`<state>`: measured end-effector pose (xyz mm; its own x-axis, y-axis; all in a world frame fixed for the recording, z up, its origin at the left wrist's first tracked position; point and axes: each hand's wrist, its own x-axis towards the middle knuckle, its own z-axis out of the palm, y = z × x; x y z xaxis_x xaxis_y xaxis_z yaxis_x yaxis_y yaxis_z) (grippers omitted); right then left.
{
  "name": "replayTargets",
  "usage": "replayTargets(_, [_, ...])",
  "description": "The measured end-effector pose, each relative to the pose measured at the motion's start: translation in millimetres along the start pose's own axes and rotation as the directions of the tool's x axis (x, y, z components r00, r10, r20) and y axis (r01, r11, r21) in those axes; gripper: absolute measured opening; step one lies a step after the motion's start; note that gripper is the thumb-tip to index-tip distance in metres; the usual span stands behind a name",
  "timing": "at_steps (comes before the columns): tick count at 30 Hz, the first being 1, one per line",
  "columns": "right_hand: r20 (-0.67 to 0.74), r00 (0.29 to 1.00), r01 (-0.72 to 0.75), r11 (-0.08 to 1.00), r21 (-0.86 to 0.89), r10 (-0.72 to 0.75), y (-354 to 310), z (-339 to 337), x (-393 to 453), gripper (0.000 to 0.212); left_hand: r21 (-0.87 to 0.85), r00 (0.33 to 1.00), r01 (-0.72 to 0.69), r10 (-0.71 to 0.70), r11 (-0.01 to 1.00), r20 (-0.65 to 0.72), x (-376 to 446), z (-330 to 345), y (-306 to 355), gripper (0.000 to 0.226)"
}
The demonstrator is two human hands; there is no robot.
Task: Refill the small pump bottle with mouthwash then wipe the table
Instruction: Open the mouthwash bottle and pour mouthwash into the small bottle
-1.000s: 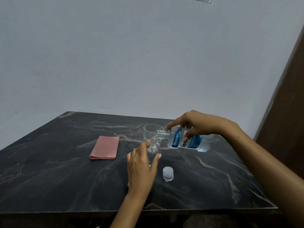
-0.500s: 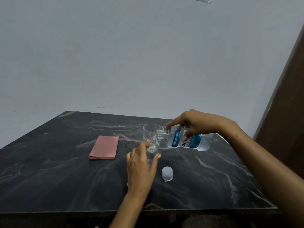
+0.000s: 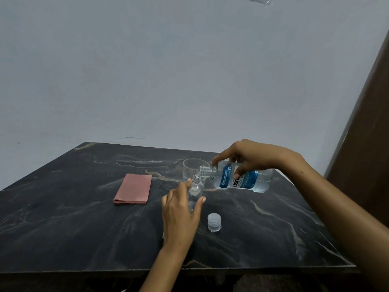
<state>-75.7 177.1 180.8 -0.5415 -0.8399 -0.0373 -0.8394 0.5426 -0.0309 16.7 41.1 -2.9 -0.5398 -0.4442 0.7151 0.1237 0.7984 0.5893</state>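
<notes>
Two hands share the pour: nearest, the left hand point(image 3: 181, 209) is wrapped round the small clear upright pump bottle point(image 3: 195, 191) at mid-desk. Just beyond and right, the right hand point(image 3: 250, 159) is clamped on the clear blue-labelled mouthwash bottle point(image 3: 242, 178), its long axis near level, its open mouth just right of and above the small neck.

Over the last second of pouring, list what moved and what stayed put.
Almost nothing changed. The right hand still tips the mouthwash bottle on its side, neck over the small bottle, which the left hand still steadies; any shift is slight and may be only the camera's. No grip was taken or released. The pink cloth, clear cup and loose cap lie as before.
</notes>
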Motion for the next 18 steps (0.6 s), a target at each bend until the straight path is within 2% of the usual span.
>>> replayTargets(18, [0.011, 1.0, -0.008, 1.0, -0.008, 0.008, -2.4, -2.1, -0.3, 0.063, -0.003, 1.0, -0.005, 0.005, 1.0, -0.006, -0.2, 0.5, -0.9, 0.04])
